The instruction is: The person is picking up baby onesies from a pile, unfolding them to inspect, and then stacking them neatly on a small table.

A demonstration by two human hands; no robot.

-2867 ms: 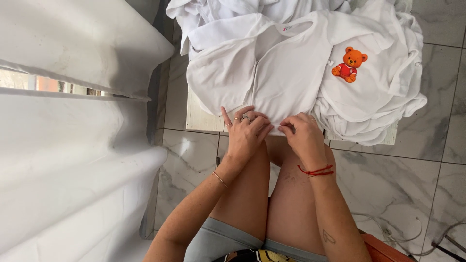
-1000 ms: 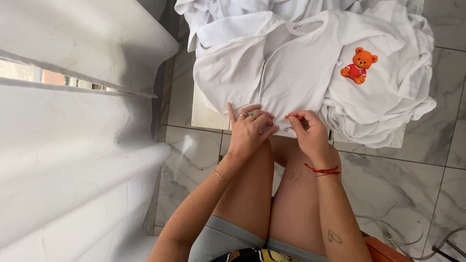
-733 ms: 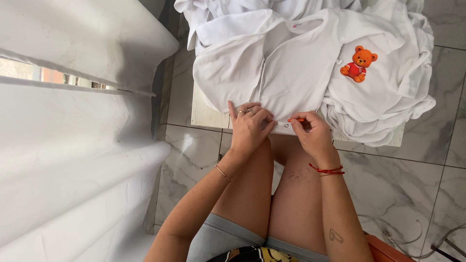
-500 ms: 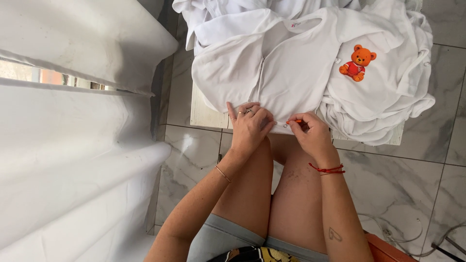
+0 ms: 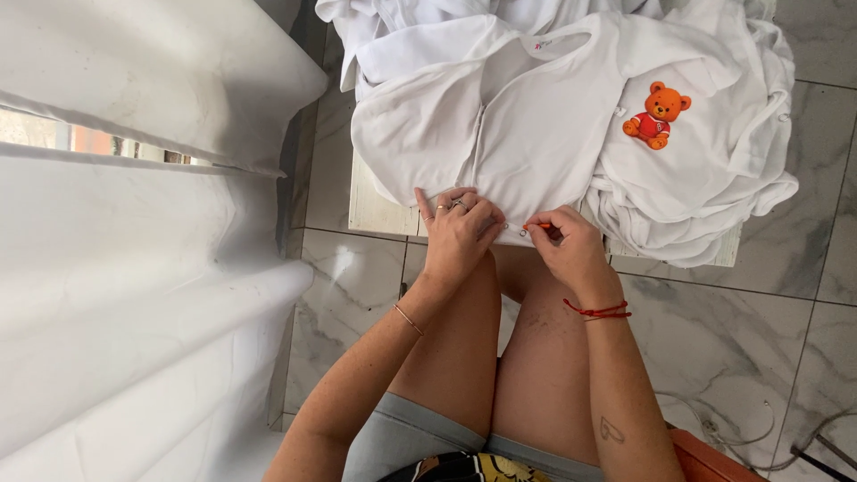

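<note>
1. At twelve o'clock from your knees, the white garment (image 5: 536, 143) lies flat on the low white worktop (image 5: 379, 210), its hem at the near edge.
2. Your left hand (image 5: 460, 234) presses closed over the hem. Your right hand (image 5: 571, 245) pinches it at the snaps (image 5: 520, 232), fingertips closed on the cloth.
3. Risk: the hem overhangs the edge, so a firm tug could drag the garment and the loose white pile (image 5: 714, 196) at two o'clock onto the tiled floor (image 5: 357, 268).
4. Risk: misaligned snap halves would leave the hem puckered.
5. An orange bear patch (image 5: 658, 113) in a red top sits at one o'clock; a small neck label (image 5: 540, 43), mostly white, lies at twelve.
</note>
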